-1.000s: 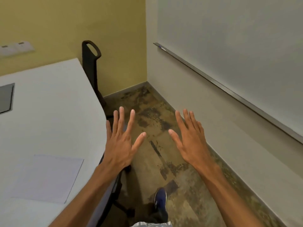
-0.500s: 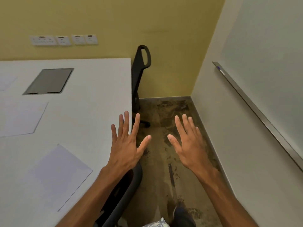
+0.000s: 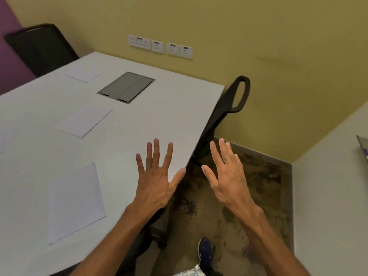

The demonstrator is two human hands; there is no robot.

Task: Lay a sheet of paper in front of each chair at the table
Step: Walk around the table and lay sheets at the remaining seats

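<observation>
The white table (image 3: 159, 116) fills the left of the view. Three sheets of paper lie on it: a near sheet (image 3: 75, 202), a middle sheet (image 3: 86, 121) and a far sheet (image 3: 84, 73); a corner of another sheet (image 3: 3, 140) shows at the left edge. My left hand (image 3: 156, 180) hovers over the table's right edge, fingers spread, holding nothing. My right hand (image 3: 227, 176) is spread over the floor beside the table, also empty. A black chair (image 3: 225, 110) is tucked at the table's right side, another black chair (image 3: 41, 48) at the far left.
A grey cable hatch (image 3: 126, 87) is set in the tabletop. Wall sockets (image 3: 159, 46) line the yellow wall. A chair base (image 3: 143, 240) sits under the near table edge. My blue shoe (image 3: 205, 253) stands on the mottled carpet. A white wall closes the right.
The view has swung left, bringing more of the table, more sheets and a second chair into sight. Both hands stay spread and empty; the left one is now over the table's edge.
</observation>
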